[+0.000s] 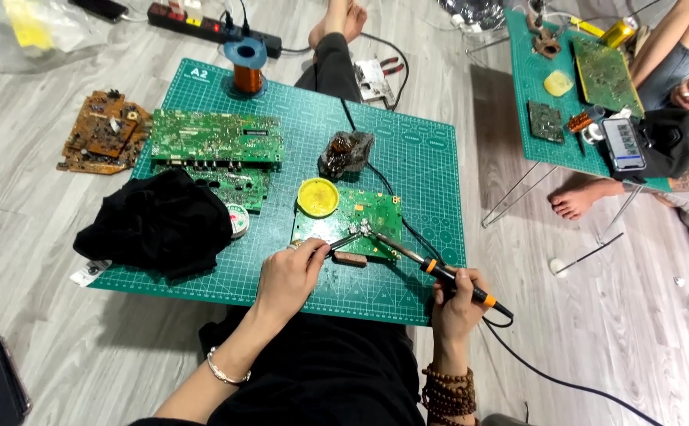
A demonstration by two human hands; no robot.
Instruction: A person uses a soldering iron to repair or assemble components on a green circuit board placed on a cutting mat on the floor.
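My left hand [291, 272] pinches slim metal tweezers [344, 241] on small green circuit board [360, 217]; right hand [456, 304] grips orange-banded black soldering iron [431, 268]. Keep tip steady at joint, tweezers firm.

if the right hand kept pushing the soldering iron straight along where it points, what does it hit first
The right hand aims the soldering iron up-left; its tip already sits at the small green circuit board, close to the tweezers held by the left hand. Contact itself is hard to judge.
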